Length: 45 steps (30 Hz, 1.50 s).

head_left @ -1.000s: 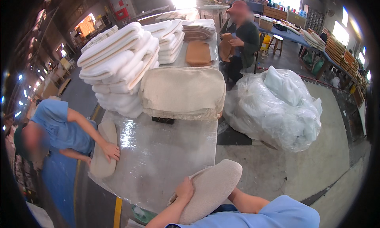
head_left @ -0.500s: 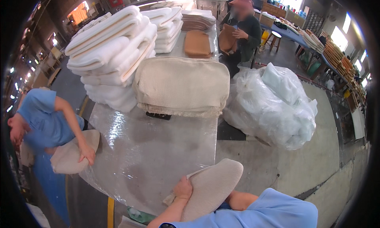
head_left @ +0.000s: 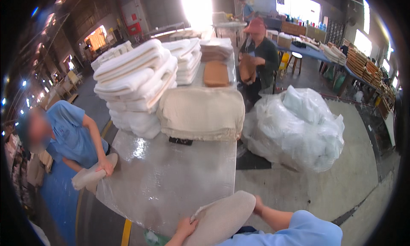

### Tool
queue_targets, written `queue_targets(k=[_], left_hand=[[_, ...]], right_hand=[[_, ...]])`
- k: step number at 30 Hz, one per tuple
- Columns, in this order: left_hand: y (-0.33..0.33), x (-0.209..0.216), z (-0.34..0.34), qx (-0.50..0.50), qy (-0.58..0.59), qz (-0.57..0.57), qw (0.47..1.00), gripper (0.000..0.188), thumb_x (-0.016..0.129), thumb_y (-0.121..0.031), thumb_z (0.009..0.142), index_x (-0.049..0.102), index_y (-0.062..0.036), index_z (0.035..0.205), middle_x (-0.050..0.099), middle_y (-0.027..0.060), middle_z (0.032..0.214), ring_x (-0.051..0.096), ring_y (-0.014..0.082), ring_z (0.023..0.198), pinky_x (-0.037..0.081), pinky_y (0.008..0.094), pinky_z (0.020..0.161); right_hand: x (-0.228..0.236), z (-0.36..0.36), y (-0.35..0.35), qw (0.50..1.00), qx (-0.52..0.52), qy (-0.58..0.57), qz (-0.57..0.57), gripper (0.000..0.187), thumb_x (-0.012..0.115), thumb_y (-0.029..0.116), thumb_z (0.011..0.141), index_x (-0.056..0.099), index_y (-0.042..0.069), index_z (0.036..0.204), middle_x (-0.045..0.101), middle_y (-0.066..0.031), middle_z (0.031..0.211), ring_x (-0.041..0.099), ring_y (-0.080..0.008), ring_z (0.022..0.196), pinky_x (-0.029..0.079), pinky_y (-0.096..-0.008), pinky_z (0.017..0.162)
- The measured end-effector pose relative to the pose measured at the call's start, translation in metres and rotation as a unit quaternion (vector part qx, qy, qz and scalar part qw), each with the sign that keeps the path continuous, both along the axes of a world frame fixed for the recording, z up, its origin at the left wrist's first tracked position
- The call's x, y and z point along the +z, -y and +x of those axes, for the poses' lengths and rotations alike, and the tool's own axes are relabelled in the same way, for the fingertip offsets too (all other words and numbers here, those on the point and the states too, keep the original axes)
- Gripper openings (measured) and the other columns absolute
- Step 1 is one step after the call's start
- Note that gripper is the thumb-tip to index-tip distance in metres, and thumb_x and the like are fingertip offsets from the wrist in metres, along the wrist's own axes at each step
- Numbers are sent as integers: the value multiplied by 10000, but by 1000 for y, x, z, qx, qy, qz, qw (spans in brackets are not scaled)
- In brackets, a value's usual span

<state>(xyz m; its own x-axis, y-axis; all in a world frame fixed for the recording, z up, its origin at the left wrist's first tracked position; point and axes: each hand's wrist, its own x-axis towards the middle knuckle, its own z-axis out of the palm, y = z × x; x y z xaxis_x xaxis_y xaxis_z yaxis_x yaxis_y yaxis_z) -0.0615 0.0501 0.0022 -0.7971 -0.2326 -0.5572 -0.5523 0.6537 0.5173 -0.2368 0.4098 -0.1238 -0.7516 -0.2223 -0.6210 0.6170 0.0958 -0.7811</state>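
Note:
A beige fabric-covered cushion (head_left: 226, 218) with a rounded far end is held tilted over the near edge of the table, close to my body. My left hand (head_left: 186, 226) is closed on its left edge, where the cloth folds open a little. At the cushion's right end is my right hand (head_left: 259, 206), gripping the rim with its fingers partly hidden. Further off on the table lies a thick stack of beige cloth covers (head_left: 203, 113), frayed along the near side.
Tall stacks of white padding (head_left: 132, 81) stand behind the table's plastic-covered top (head_left: 183, 173). A big clear bag of white stuff (head_left: 299, 130) rests to the right. At left a co-worker (head_left: 74, 135) handles a beige cushion; another person (head_left: 260, 53) holds a brown piece at the back.
My right hand has come out from beneath the cushion to its right end. The cushion has shifted lower in view and turned somewhat. The left co-worker's cushion has tilted, and the whole view has risen.

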Motion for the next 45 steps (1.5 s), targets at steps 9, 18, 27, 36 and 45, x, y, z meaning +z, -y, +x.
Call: queue_targets(k=[9, 18, 27, 36, 45], left_hand=[[29, -22, 46, 142, -43, -57, 987, 518, 649, -537, 962, 754, -77, 1177, 750, 235, 1125, 697, 447, 1076, 538, 516, 933], [46, -16, 59, 76, 109, -50, 990, 582, 605, -561, 985, 748, -50, 1222, 761, 236, 1074, 701, 447, 1096, 546, 517, 942], [26, 2, 37, 184, 156, -57, 969, 631, 533, -516, 1052, 649, 15, 1371, 661, 309, 1350, 591, 477, 1335, 473, 530, 1117], [37, -17, 53, 159, 28, -109, 981, 496, 580, -528, 1012, 733, -61, 1081, 749, 216, 1051, 698, 447, 1029, 532, 549, 863], [40, -5, 96, 197, 69, -141, 968, 367, 671, -350, 947, 774, -73, 1166, 755, 215, 1068, 693, 454, 1046, 535, 519, 897]], right_hand=[[149, -27, 247, 590, 741, -226, 230, 690, 770, 495, 885, 614, 138, 1455, 712, -163, 1297, 716, -347, 1035, 579, -463, 899], [107, 1, 245, 652, 695, -147, 266, 411, 650, 403, 984, 726, 99, 1252, 755, -171, 1164, 711, -355, 1071, 567, -486, 909], [80, 30, 216, 743, 532, -341, 220, 263, 573, 321, 1008, 697, 107, 1097, 743, -198, 1025, 709, -436, 1011, 554, -567, 861], [75, 13, 217, 719, 558, -376, 172, 262, 640, 326, 972, 706, 130, 1134, 740, -166, 1040, 707, -415, 1015, 549, -552, 872], [100, -21, 186, 646, 607, -406, 224, 239, 596, 330, 1023, 680, 123, 1109, 700, -132, 1125, 705, -388, 1041, 556, -533, 857]])
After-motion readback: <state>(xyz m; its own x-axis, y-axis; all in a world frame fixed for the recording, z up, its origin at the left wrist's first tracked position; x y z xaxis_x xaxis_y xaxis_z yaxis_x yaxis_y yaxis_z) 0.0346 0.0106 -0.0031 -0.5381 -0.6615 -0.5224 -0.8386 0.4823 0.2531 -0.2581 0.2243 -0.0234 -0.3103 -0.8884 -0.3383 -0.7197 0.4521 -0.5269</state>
